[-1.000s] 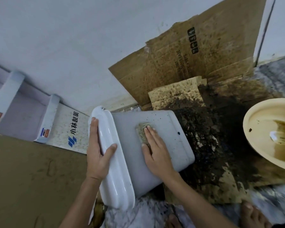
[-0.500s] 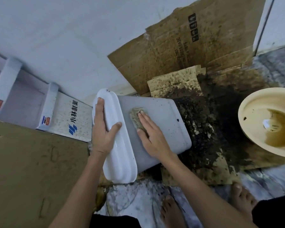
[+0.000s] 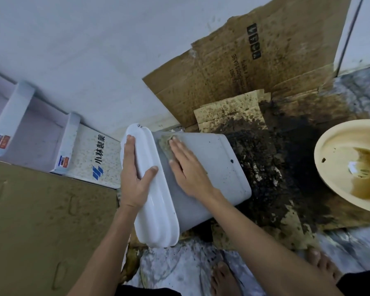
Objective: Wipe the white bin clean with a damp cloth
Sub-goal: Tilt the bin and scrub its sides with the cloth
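While the white bin (image 3: pixel 212 167) lies on its side in the middle of the frame, the left hand (image 3: pixel 135 176) grips its rim with thumb and fingers. The right hand (image 3: pixel 188 167) is flat, pressing a dirty cloth (image 3: pixel 165 144) on its side. Muddy cardboard (image 3: pixel 265 163) lies beneath.

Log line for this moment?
left hand: holds bin lid | right hand: flat on cloth, bin side | specks remain
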A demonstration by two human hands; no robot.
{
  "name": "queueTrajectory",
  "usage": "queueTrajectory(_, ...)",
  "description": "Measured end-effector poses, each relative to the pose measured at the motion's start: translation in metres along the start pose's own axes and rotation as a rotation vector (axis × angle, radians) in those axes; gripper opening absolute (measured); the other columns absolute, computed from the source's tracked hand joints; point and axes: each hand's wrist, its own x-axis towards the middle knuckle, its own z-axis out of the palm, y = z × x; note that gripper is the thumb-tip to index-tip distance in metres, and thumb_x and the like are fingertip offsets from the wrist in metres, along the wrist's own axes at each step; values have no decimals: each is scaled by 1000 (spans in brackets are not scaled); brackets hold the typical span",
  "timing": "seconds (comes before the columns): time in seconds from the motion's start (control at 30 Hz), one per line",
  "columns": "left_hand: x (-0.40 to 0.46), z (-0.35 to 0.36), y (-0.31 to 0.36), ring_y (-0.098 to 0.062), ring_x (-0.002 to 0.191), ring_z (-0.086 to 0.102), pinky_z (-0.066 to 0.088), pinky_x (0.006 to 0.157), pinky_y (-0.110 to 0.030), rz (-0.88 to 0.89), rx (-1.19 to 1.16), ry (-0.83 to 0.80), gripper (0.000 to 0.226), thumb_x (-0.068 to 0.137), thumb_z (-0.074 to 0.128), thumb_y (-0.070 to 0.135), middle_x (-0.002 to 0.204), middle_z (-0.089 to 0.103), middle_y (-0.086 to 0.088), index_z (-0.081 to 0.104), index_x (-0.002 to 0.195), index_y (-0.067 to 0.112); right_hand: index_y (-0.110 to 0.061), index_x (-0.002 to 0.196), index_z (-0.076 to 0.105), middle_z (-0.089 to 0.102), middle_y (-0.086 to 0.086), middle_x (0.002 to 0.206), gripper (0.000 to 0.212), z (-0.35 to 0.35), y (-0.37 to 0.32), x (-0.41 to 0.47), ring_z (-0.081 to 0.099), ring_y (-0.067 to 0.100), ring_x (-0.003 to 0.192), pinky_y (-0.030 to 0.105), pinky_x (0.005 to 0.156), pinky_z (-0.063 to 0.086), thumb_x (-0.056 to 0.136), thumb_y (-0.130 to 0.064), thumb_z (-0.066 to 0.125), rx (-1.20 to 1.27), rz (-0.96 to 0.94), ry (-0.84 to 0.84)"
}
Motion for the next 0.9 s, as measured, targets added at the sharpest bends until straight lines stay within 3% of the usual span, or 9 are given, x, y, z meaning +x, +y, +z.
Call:
queueTrajectory(0.07, -2, -2, -4, -10, 157, 12, 21, 124, -56, 20, -12, -14, 88, 89, 59, 43, 170, 12, 15, 13, 162, 29, -20, 156, 21, 16, -7, 164, 56, -6, 15, -24, 9, 3, 149, 29, 121, 12, 104, -34, 38, -21, -16, -17)
queueTrajectory(0.17, -3, -2, -6, -14, 157, 15, 22, 123, -58, 36, -34, -26, 88, 89, 60, 43, 169, 13, 15, 13, 162, 33, -25, 156, 16, 11, -10, 163, 56, -24, 59, -36, 7, 4, 149, 32, 121, 9, 105, -39, 33, -56, 171, 14)
queueTrajectory(0.27, 1, 1, -4, -13, 156, 16, 24, 123, -58, 31, -39, -25, 88, 88, 60, 44, 169, 14, 16, 14, 161, 35, -20, 157, 14, 11, -6, 164, 57, -38, 104, -10, 6, 7, 150, 36, 123, 8, 105, -40, 29, -81, 335, 51)
queueTrajectory(0.37, 8, 5, 1, -9, 156, 15, 22, 124, -55, 37, -24, -26, 88, 87, 60, 43, 169, 14, 16, 15, 162, 30, -15, 156, 15, 12, -2, 165, 55, -44, 119, 27, 8, 11, 151, 29, 122, 5, 106, -35, 26, -72, 426, 40)
queueTrajectory(0.53, 14, 7, 3, -9, 157, 12, 18, 126, -52, 38, 11, -20, 88, 87, 59, 41, 169, 13, 15, 15, 162, 26, -16, 155, 21, 18, -2, 163, 51, -41, 94, 53, 13, 13, 150, 28, 120, 7, 107, -30, 27, -12, 374, 11)
queueTrajectory(0.7, 14, 5, 5, -10, 157, 9, 17, 126, -53, 11, 20, -28, 88, 89, 60, 40, 170, 13, 14, 15, 163, 24, -21, 155, 24, 20, -8, 162, 53, -34, 65, -3, 15, 3, 148, 18, 118, 9, 105, -28, 39, 30, 154, -22)
queueTrajectory(0.9, 24, 9, 18, -12, 157, 11, 17, 126, -51, 29, 36, -60, 90, 87, 61, 42, 169, 15, 11, 17, 162, 22, -22, 156, 20, 17, -9, 163, 55, -52, 105, -38, 13, 7, 149, 28, 121, 11, 105, -34, 36, -17, 367, 11)
